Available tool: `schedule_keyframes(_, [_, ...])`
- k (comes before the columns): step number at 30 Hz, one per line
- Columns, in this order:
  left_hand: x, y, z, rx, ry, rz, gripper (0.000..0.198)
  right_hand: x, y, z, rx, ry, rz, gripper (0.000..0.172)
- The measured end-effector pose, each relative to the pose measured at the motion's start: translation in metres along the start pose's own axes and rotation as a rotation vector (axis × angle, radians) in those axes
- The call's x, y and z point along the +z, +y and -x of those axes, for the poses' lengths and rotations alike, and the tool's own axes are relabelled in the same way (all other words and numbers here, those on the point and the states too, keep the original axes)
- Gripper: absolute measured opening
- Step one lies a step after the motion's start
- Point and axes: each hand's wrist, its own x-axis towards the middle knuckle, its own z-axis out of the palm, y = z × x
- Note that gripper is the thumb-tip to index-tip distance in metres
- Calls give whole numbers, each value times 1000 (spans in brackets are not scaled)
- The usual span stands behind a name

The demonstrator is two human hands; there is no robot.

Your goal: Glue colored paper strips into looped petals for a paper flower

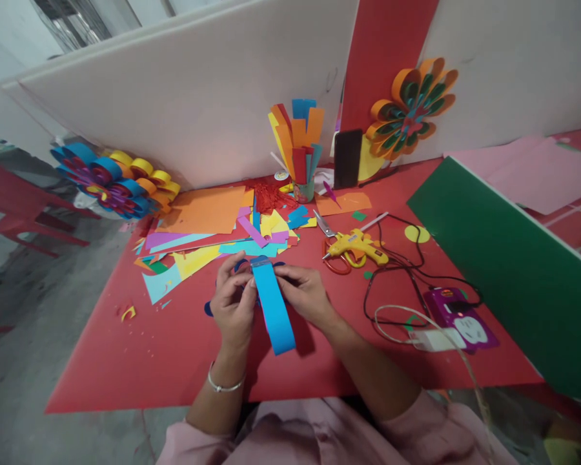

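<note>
A bright blue paper strip (274, 310), bent into a loop, hangs toward me over the front of the red table. My left hand (233, 298) is closed on its upper end, thumb pressed against the edge. From the other side, my right hand (304, 294) pinches the same end. Dark blue curled paper (209, 309) peeks out behind the left fingers; how it joins the strip is hidden. Just beyond the right hand lie a yellow glue gun (358, 247) and scissors with red handles (337, 265), the gun partly over the scissors.
Coloured paper scraps (198, 258) and an orange sheet (203, 210) cover the back left. A cup (303, 190) holds upright paper strips. Finished paper flowers (411, 119) stand behind. At right are a purple power strip (459, 320), loose cables and a green board (503, 271).
</note>
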Motion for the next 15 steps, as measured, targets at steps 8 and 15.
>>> schedule_keyframes(8, [1,3,-1,6,7,8,13,0,1,0,-1,-12,-19,28])
schedule_keyframes(15, [-1,-2,0,9,10,-5,13,0,2,0,8,-2,-25,27])
